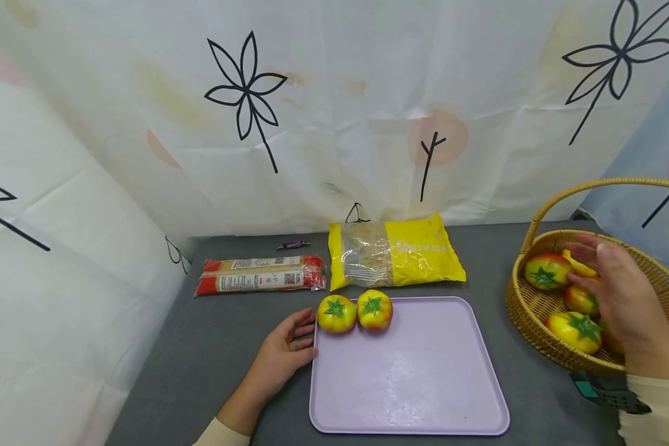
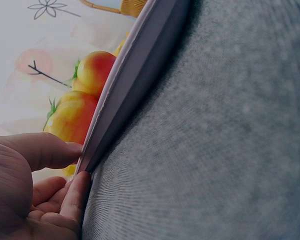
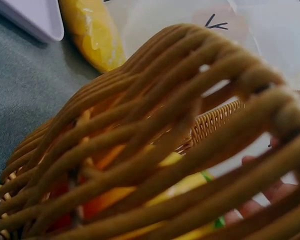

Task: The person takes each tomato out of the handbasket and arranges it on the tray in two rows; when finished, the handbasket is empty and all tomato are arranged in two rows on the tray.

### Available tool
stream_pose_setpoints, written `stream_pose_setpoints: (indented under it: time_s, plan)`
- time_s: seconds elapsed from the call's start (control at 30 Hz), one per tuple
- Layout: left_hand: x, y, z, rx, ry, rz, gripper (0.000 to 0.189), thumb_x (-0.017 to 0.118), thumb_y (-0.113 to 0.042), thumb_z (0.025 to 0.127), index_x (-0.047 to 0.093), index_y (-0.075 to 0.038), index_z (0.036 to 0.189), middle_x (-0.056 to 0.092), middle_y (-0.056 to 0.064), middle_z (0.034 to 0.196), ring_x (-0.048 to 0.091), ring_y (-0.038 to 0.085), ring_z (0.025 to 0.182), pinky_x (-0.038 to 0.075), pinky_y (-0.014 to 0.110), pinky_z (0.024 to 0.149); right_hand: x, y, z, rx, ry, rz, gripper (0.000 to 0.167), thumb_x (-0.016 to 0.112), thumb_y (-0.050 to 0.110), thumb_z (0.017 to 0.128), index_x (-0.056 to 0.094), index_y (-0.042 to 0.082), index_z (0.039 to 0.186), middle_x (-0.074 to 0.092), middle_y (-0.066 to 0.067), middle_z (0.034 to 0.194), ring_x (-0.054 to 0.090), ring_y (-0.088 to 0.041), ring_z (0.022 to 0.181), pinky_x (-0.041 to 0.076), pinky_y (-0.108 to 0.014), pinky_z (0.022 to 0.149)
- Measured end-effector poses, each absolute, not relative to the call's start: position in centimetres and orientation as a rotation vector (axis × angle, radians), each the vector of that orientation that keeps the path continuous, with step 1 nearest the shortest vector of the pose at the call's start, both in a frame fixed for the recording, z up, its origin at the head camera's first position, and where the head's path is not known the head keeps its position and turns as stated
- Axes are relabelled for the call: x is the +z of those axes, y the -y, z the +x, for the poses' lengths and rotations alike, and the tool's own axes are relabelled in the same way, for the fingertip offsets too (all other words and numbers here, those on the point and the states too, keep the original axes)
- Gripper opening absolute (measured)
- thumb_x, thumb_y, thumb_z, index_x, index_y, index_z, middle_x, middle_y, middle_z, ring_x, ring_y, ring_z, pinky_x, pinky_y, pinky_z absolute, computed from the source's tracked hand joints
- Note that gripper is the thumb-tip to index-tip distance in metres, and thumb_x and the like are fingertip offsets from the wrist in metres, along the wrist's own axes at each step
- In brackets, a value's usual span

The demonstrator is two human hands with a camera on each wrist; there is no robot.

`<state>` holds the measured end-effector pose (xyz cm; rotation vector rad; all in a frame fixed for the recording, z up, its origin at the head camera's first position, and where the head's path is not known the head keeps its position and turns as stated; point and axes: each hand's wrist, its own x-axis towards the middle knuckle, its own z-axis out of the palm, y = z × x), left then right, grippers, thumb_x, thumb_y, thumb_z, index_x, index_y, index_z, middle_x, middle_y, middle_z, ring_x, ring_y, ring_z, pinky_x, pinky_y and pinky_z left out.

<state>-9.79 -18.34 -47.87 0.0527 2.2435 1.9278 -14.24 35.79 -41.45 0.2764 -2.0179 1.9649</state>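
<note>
My left hand [image 1: 288,344] rests at the left rim of a lilac tray [image 1: 407,378], thumb and fingertips touching its edge. In the left wrist view, the thumb [image 2: 55,151] lies against that rim. Two yellow-red, tomato-like fruits with green star-shaped tops, one [image 1: 337,314] at the corner and one [image 1: 375,311] beside it, sit at the tray's back left. My right hand [image 1: 627,291] reaches into a wicker basket [image 1: 526,319], fingers extended over several similar fruits [image 1: 573,331]. No fruit shows in its grasp. Basket weave partly hides its fingers [image 3: 277,192] in the right wrist view.
Behind the tray lies a yellow plastic bag [image 1: 424,251] with a see-through panel. Left of it are red-ended packs [image 1: 262,279] and a small purple wrapped item [image 1: 293,244]. The basket's tall handle [image 1: 591,184] arches over it. A patterned cloth hangs behind the table.
</note>
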Motion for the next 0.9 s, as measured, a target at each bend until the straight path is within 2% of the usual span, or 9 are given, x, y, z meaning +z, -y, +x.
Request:
stream_pose_setpoints:
  time_s: [0.13, 0.2, 0.27, 0.43, 0.5, 0.57, 0.67, 0.7, 0.9]
  plan:
    - [-47.8, 18.3, -9.8, 1.926, -2.253, 0.046, 0.075, 0.081, 0.008, 0.091, 0.048, 0.003, 0.159, 0.054, 0.022, 0.155, 0.058, 0.037, 0.137, 0.057, 0.035, 0.103, -41.3, -35.7, -14.3, 1.659, 2.324, 0.198, 0.035, 0.041, 0.018, 0.119, 0.049, 0.023, 0.153, 0.050, 0.005, 0.141, 0.046, -0.005, 0.121, 0.048, -0.007, 0.083]
    - [-47.9, 18.4, -9.8, 1.927, -2.251, 0.047, 0.075, 0.081, 0.008, 0.091, 0.049, 0.003, 0.159, 0.055, 0.022, 0.155, 0.058, 0.037, 0.136, 0.057, 0.035, 0.102, -41.3, -35.6, -14.3, 1.553, 2.438, 0.176, 0.041, 0.044, 0.018, 0.119, 0.044, 0.014, 0.159, 0.045, -0.005, 0.148, 0.045, -0.007, 0.124, 0.049, -0.006, 0.083]
    - [-47.9, 18.4, -9.8, 1.928, -2.246, 0.048, 0.075, 0.081, 0.008, 0.091, 0.048, 0.003, 0.159, 0.054, 0.022, 0.155, 0.058, 0.037, 0.136, 0.057, 0.035, 0.102, -41.2, -35.6, -14.2, 1.513, 2.526, 0.153, 0.053, 0.047, 0.019, 0.118, 0.034, 0.003, 0.166, 0.036, -0.019, 0.159, 0.041, -0.017, 0.140, 0.046, -0.005, 0.085]
    - [-48.1, 18.4, -9.9, 1.927, -2.244, 0.047, 0.076, 0.081, 0.009, 0.091, 0.048, 0.004, 0.159, 0.054, 0.022, 0.155, 0.058, 0.037, 0.137, 0.057, 0.034, 0.102, -41.2, -35.8, -14.5, 1.384, 2.729, 0.140, 0.074, 0.062, 0.022, 0.113, 0.021, -0.007, 0.168, 0.031, -0.037, 0.157, 0.044, -0.030, 0.130, 0.041, -0.008, 0.079]
    - [-48.1, 18.4, -9.9, 1.926, -2.246, 0.051, 0.076, 0.081, 0.009, 0.090, 0.048, 0.004, 0.159, 0.054, 0.023, 0.155, 0.058, 0.038, 0.137, 0.057, 0.034, 0.102, -41.2, -35.8, -14.6, 1.273, 2.792, 0.166, 0.077, 0.068, 0.023, 0.110, 0.025, -0.009, 0.166, 0.036, -0.038, 0.151, 0.045, -0.034, 0.120, 0.044, -0.019, 0.091]
    - [-48.1, 18.4, -9.9, 1.925, -2.248, 0.051, 0.076, 0.081, 0.009, 0.090, 0.048, 0.004, 0.159, 0.054, 0.023, 0.155, 0.058, 0.038, 0.137, 0.057, 0.034, 0.102, -41.3, -35.8, -14.8, 1.191, 2.832, 0.215, 0.080, 0.074, 0.021, 0.107, 0.028, -0.009, 0.164, 0.036, -0.042, 0.150, 0.042, -0.051, 0.124, 0.043, -0.042, 0.104]
    - [-48.1, 18.5, -9.9, 1.927, -2.245, 0.053, 0.076, 0.081, 0.009, 0.090, 0.048, 0.004, 0.159, 0.054, 0.023, 0.155, 0.058, 0.038, 0.137, 0.057, 0.035, 0.102, -41.5, -35.7, -15.0, 1.056, 2.896, 0.299, 0.078, 0.080, 0.016, 0.101, 0.036, -0.011, 0.160, 0.039, -0.043, 0.144, 0.039, -0.062, 0.124, 0.037, -0.070, 0.097]
    - [-48.0, 18.5, -9.9, 1.926, -2.245, 0.050, 0.076, 0.081, 0.009, 0.090, 0.048, 0.004, 0.159, 0.054, 0.023, 0.155, 0.058, 0.038, 0.137, 0.057, 0.035, 0.102, -41.6, -35.7, -15.1, 1.018, 2.923, 0.325, 0.077, 0.081, 0.014, 0.099, 0.038, -0.011, 0.158, 0.041, -0.043, 0.142, 0.041, -0.062, 0.121, 0.038, -0.073, 0.092]
    - [-47.9, 18.4, -9.9, 1.920, -2.250, 0.042, 0.076, 0.080, 0.010, 0.091, 0.048, 0.003, 0.159, 0.054, 0.022, 0.156, 0.058, 0.038, 0.137, 0.057, 0.035, 0.102, -42.0, -35.8, -15.3, 0.938, 3.036, 0.377, 0.075, 0.083, 0.007, 0.094, 0.041, -0.009, 0.155, 0.041, -0.044, 0.145, 0.047, -0.063, 0.118, 0.047, -0.078, 0.089]
